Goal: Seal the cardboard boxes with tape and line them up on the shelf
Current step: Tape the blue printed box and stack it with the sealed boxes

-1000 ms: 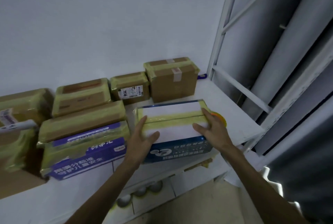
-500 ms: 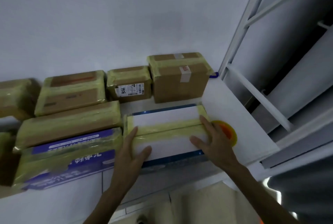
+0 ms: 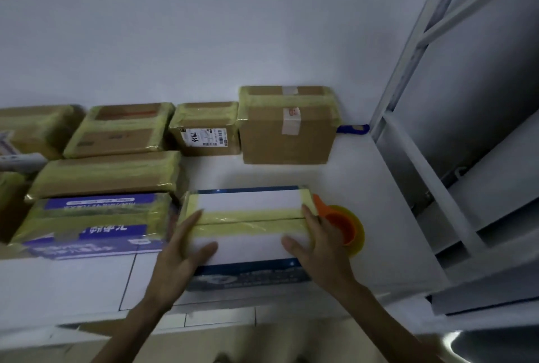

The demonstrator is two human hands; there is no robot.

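The white box point(image 3: 248, 202), banded in glossy yellow tape, sat at the front of the shelf point(image 3: 393, 231); it looked stiff, light and slightly slick, best taken by its short ends. Each grip was wide, the left hand point(image 3: 178, 248) and right hand point(image 3: 318, 248) pressing straight-fingered there, thumbs on top. The shelf looked smooth, with a tape roll point(image 3: 350, 225) just beside the box and taped boxes point(image 3: 285, 129) along the wall point(image 3: 204, 27).

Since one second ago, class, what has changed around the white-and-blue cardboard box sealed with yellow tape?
The white-and-blue cardboard box seems pushed slightly back onto the white shelf. The left hand and right hand stay flat on its ends; nothing was grasped or released. The orange-and-yellow tape roll and the brown taped boxes behind are unchanged.
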